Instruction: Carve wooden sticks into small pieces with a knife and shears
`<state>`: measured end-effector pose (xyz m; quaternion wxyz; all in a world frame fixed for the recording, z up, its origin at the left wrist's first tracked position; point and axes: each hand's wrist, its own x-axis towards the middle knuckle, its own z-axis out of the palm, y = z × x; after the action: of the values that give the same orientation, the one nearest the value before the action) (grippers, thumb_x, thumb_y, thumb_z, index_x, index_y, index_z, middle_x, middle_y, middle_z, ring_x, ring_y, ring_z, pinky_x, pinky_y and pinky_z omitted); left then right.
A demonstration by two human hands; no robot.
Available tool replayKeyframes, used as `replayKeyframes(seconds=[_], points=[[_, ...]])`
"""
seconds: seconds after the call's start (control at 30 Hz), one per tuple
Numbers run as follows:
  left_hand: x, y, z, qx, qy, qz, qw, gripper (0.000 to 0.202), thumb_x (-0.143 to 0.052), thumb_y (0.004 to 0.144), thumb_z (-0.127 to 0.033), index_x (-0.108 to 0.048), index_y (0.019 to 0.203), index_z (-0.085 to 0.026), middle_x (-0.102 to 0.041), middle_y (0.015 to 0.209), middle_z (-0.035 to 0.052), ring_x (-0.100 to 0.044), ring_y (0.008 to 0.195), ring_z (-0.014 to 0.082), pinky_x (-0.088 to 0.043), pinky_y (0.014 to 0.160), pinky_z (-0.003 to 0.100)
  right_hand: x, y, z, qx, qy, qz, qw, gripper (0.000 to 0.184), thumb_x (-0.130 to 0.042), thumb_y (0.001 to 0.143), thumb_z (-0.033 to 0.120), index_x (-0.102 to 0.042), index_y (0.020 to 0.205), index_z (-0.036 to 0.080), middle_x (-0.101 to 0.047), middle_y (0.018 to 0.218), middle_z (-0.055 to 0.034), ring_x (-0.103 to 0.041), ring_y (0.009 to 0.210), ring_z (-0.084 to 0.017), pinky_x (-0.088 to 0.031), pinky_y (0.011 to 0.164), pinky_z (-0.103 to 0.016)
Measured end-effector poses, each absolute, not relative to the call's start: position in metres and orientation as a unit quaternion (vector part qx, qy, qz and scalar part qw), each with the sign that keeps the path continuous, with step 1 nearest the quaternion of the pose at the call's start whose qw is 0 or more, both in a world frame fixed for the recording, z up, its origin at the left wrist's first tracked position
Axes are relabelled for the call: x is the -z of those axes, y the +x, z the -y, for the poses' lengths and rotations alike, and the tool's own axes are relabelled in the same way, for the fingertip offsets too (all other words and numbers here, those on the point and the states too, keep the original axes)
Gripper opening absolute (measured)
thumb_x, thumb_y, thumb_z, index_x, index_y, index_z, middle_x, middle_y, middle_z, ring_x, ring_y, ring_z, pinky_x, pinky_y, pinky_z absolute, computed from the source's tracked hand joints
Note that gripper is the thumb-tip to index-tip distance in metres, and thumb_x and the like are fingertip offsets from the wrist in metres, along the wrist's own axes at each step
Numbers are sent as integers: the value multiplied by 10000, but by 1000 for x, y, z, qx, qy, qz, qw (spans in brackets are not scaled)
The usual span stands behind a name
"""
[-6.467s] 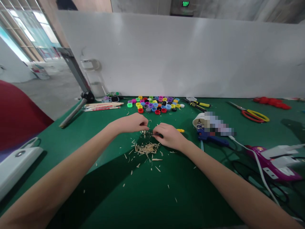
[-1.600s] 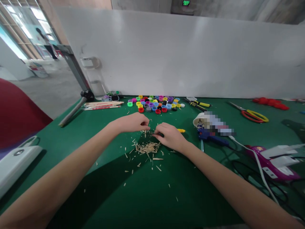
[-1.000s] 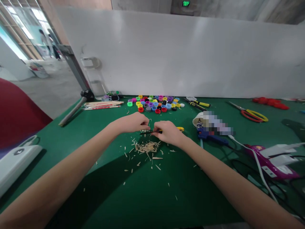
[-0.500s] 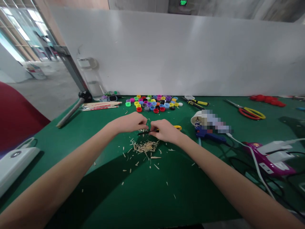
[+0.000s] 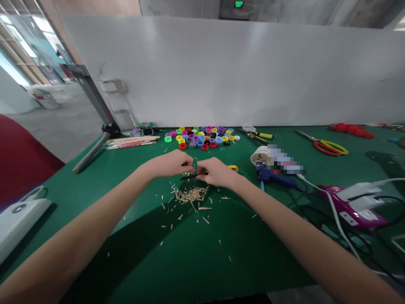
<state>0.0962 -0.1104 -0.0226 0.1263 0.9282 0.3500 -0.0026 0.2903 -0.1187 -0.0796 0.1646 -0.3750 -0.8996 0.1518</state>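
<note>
Both hands meet over the middle of the green table (image 5: 196,261). My left hand (image 5: 172,163) is closed in a pinch on something small that I cannot make out. My right hand (image 5: 215,172) is closed around a tool with a yellow handle (image 5: 233,168), and its thin dark blade (image 5: 187,177) points left under the left fingers. Just in front of the hands lies a heap of pale wood slivers (image 5: 191,195), with more slivers scattered around it.
Coloured bottle caps (image 5: 201,137) lie behind the hands, wooden sticks (image 5: 131,142) at their left. On the right are a tipped white cup (image 5: 260,155), blue glue gun (image 5: 275,177), scissors (image 5: 325,145), pliers (image 5: 257,136), purple device with cables (image 5: 351,202). A white case (image 5: 19,219) lies far left.
The right hand has shifted slightly left toward the left hand, and the dark blade now shows between them. The view has drifted a little; the left hand has hardly moved.
</note>
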Motion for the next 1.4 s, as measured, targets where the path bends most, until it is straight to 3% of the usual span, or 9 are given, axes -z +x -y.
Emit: replayKeyframes(seconds=[0.4,0.63,1.1,1.4], points=[[23,85,103,8,914,-385,131,324,-432,859,-419,-531,667,-177,-541,630,14,-434,537,106,-302,510,254,77,291,136,-130,-343,915,166,108,-602,798,200,-526,722,190,-593,728,-4,-522,724,-136,-348,610,-255],[28,81,99,14,908,-389,156,343,-421,854,-464,-595,775,-180,-597,695,27,-479,579,123,-320,531,262,76,300,145,-133,-321,923,165,80,-584,815,214,-539,752,196,-580,758,-10,-513,761,-140,-332,608,-254],[23,82,102,33,908,-376,179,283,-426,849,-387,-626,825,-189,-639,778,22,-511,611,114,-347,550,252,79,306,139,-126,-336,918,170,72,-568,821,246,-531,776,205,-598,776,-6,-513,747,-138,-309,592,-257],[17,84,106,41,911,-369,177,227,-446,839,-319,-633,856,-191,-650,812,16,-533,646,111,-358,576,245,82,306,135,-91,-356,900,236,125,-550,851,300,-547,777,199,-594,775,-15,-509,748,-136,-313,607,-264]])
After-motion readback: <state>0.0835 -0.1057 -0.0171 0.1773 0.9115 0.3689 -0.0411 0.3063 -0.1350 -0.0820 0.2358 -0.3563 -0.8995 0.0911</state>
